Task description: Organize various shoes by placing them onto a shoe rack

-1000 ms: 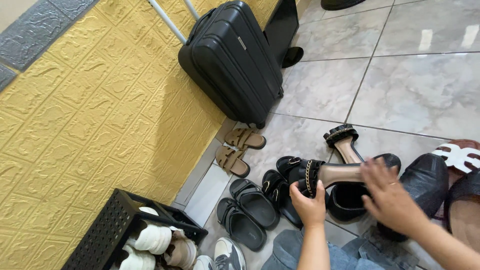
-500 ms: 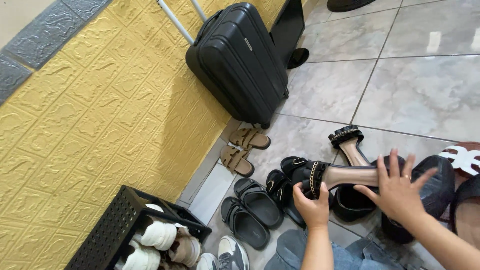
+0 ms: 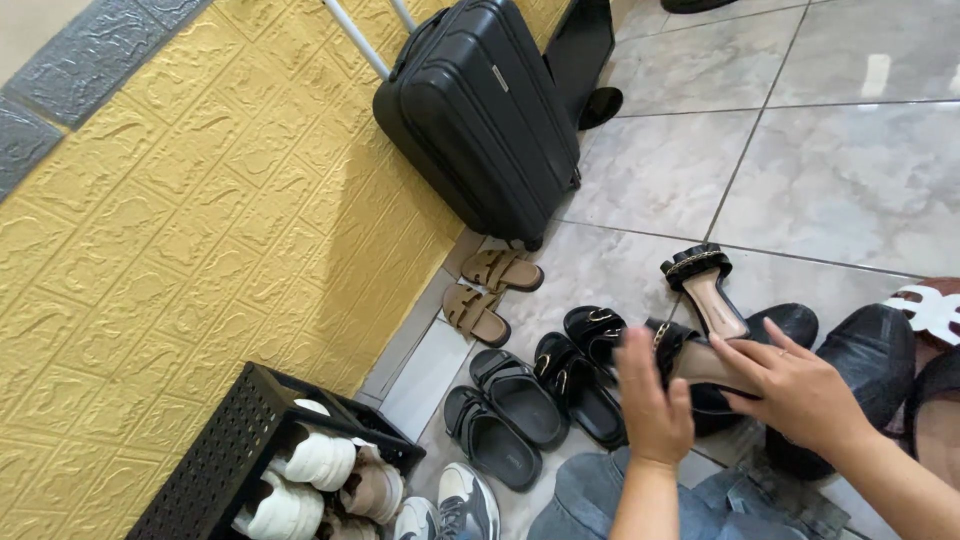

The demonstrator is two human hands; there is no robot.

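A black-strapped, tan-soled heeled sandal [image 3: 690, 358] is gripped at its heel end by the right hand [image 3: 795, 390], just above the grey tiled floor [image 3: 850, 180]; the left hand [image 3: 652, 405], blurred, is held open beside its strap. Its matching sandal [image 3: 702, 285] lies just beyond. A black perforated plastic crate [image 3: 215, 455] by the yellow embossed wall [image 3: 180, 240] is filled with white and beige sneakers [image 3: 315, 470]

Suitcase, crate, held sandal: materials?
Suitcase: looks like hard plastic shell, matte black with moulded ribs. Crate: probably black plastic, walls perforated in a grid. Sandal in the right hand: tan insole, black strap with metallic chain; leather or synthetic, unclear.
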